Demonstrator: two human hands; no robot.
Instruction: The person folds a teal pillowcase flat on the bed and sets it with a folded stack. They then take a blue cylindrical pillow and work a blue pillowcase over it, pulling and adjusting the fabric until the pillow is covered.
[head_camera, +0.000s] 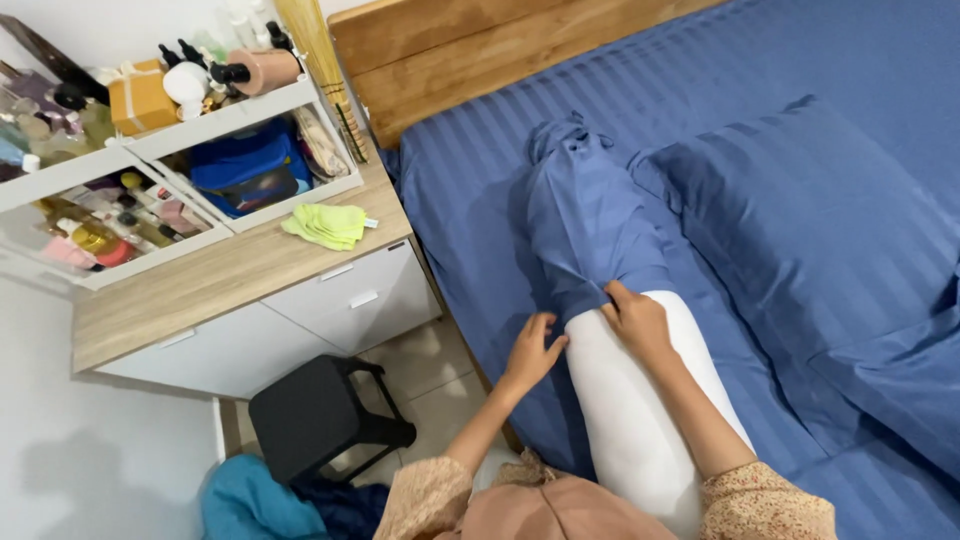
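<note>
A long white bolster (630, 420) lies on the blue striped bed sheet (480, 190), its far half inside a blue striped cover (590, 215). My right hand (635, 320) pinches the open edge of the cover on top of the bolster. My left hand (532, 350) presses against the bolster's left side at the cover's edge, fingers spread. A blue pillow (800, 220) rests to the right of the bolster.
A wooden headboard (450, 50) stands behind the bed. Left of the bed is a desk (210, 285) with white drawers, shelves of bottles (100, 230) and a yellow-green cloth (328, 225). A black stool (315, 415) and blue clothes (245, 505) sit on the floor.
</note>
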